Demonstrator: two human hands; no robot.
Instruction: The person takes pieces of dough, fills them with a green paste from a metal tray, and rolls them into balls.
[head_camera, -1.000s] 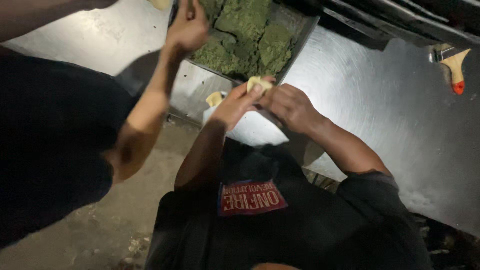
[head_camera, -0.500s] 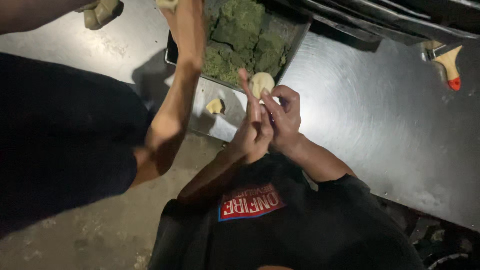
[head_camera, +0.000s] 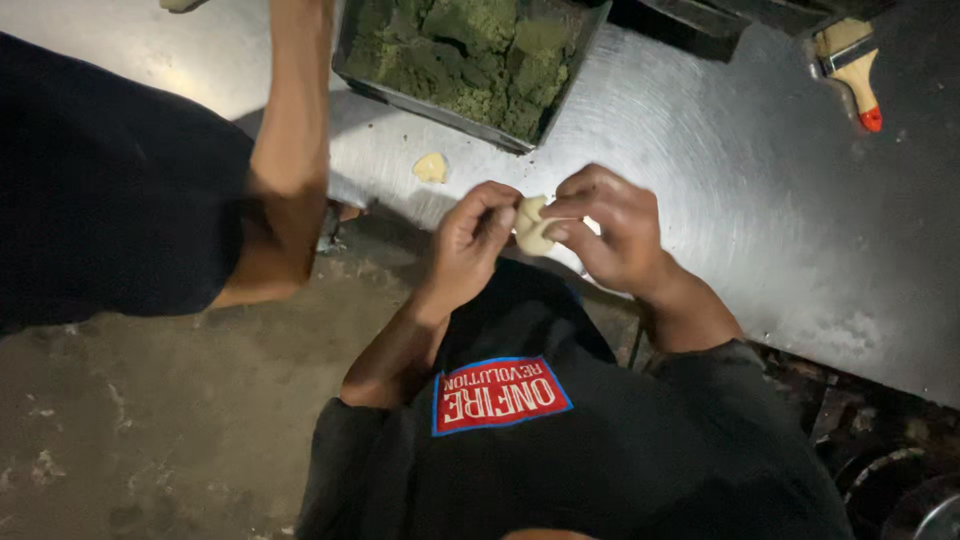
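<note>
A small pale dough piece (head_camera: 532, 228) is pinched between both my hands, just above the near edge of the steel table (head_camera: 760, 220). My left hand (head_camera: 475, 240) grips its left side with the fingers curled. My right hand (head_camera: 612, 222) holds the right side with thumb and fingertips. Beyond my hands stands a dark metal tray (head_camera: 560, 95) heaped with chopped green filling (head_camera: 470, 45). A single small scrap of dough (head_camera: 430, 167) lies on the table between the tray and my left hand.
Another person in dark clothes (head_camera: 100, 190) stands at the left, one bare arm (head_camera: 290, 150) stretched over the table past the tray. A wooden brush with a red-tipped handle (head_camera: 855, 65) lies at the far right. Concrete floor (head_camera: 180, 420) below.
My hands have drawn back from the tray toward the table's near edge, still working the dough, which now looks folded. The other person's arm stays stretched over the table.
</note>
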